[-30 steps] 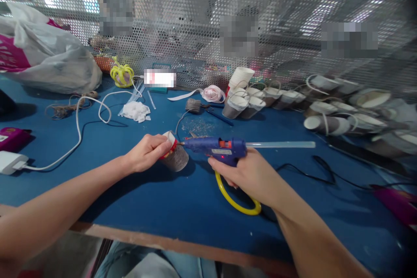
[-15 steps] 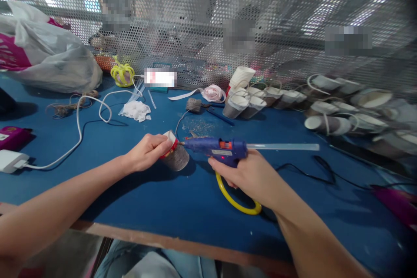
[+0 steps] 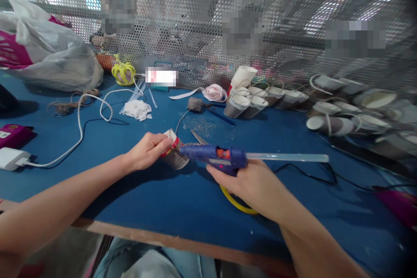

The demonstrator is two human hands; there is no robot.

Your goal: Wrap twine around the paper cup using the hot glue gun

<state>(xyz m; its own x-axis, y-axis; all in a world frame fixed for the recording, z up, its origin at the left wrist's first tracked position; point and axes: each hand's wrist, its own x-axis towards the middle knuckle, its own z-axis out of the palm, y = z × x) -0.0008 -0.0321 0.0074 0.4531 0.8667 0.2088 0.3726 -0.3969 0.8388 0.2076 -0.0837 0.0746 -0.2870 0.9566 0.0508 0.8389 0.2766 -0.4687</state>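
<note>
My left hand [image 3: 148, 150] is closed on a paper cup [image 3: 177, 160] tilted on its side, its lower part wrapped in grey-brown twine and its rim end white and red. In my right hand [image 3: 250, 182] is a blue hot glue gun [image 3: 211, 155], a clear glue stick [image 3: 289, 157] jutting from its back and a small red light lit on its side. The gun's nozzle end is at the cup's twine-covered side; whether it touches, I cannot tell. Scissors [image 3: 198, 137] with a yellow handle [image 3: 239, 204] lie beneath the gun, partly hidden.
A small twine ball [image 3: 195, 104] lies behind the cup, its strand running to it. White scraps [image 3: 137, 110] and a pink ribbon roll [image 3: 214, 92] are farther back. Several cups with twine handles [image 3: 239, 103] stand at right. A white cable [image 3: 80, 126] crosses the left side.
The glue gun has tilted and shifted slightly, its back end lower and its nozzle end farther down the cup's side. More of the scissor blades shows. My left hand still holds the cup.
</note>
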